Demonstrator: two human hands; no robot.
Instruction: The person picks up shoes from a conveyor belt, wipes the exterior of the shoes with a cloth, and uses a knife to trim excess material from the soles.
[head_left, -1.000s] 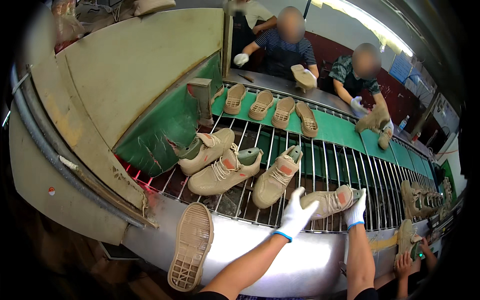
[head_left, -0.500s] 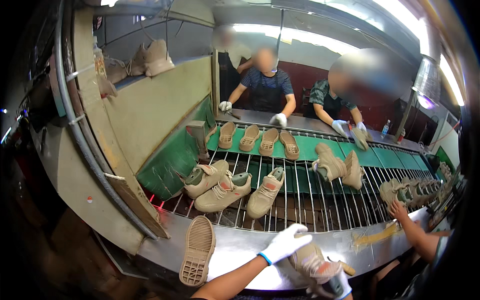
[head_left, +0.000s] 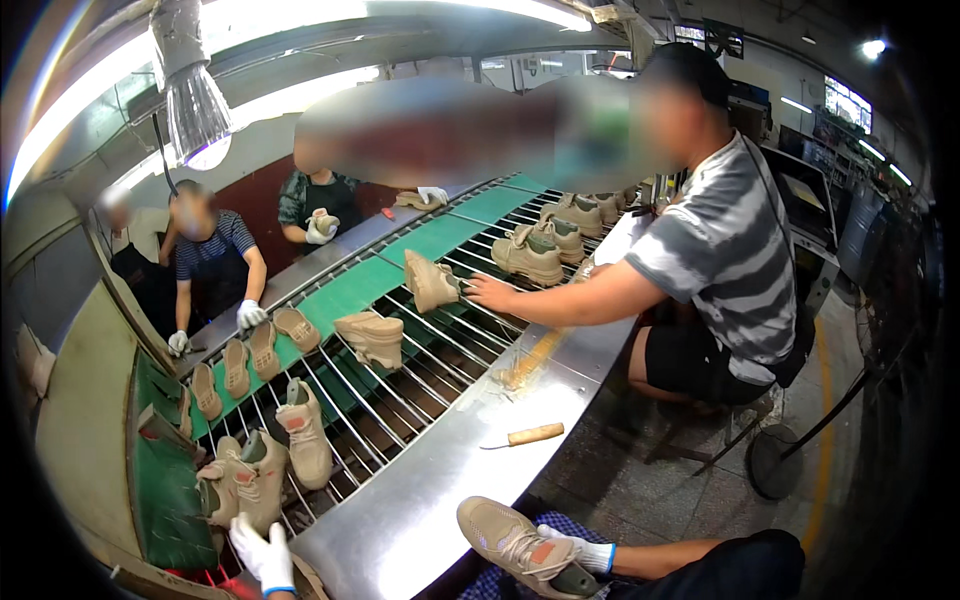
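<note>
My left hand [head_left: 262, 555], in a white glove, reaches in at the lower left with its fingers stretched out and nothing in them. It is nearest to a pair of beige lace-up shoes [head_left: 262, 480] standing on the rack, a green last showing in the opening of one. At the lower middle, my right hand [head_left: 592, 553], gloved too, grips a beige sneaker [head_left: 515, 540] from behind and below. That sneaker has mesh at the toe, pale laces, an orange tongue patch and a green last inside. Most of the right hand's fingers are hidden by it.
A wooden-handled knife [head_left: 535, 435] lies on the metal ledge [head_left: 430, 500]. Beyond runs a barred conveyor [head_left: 420, 370] with shoes and a green strip [head_left: 400, 250] bearing several soles [head_left: 263, 350]. At right a seated co-worker [head_left: 720, 270] touches a shoe [head_left: 432, 282]; others stand across.
The view has swung right. My left hand has shifted from beside the held sneaker to the shoes at left. The sneaker stays in my right hand; the co-worker's hand now reaches a nearer shoe.
</note>
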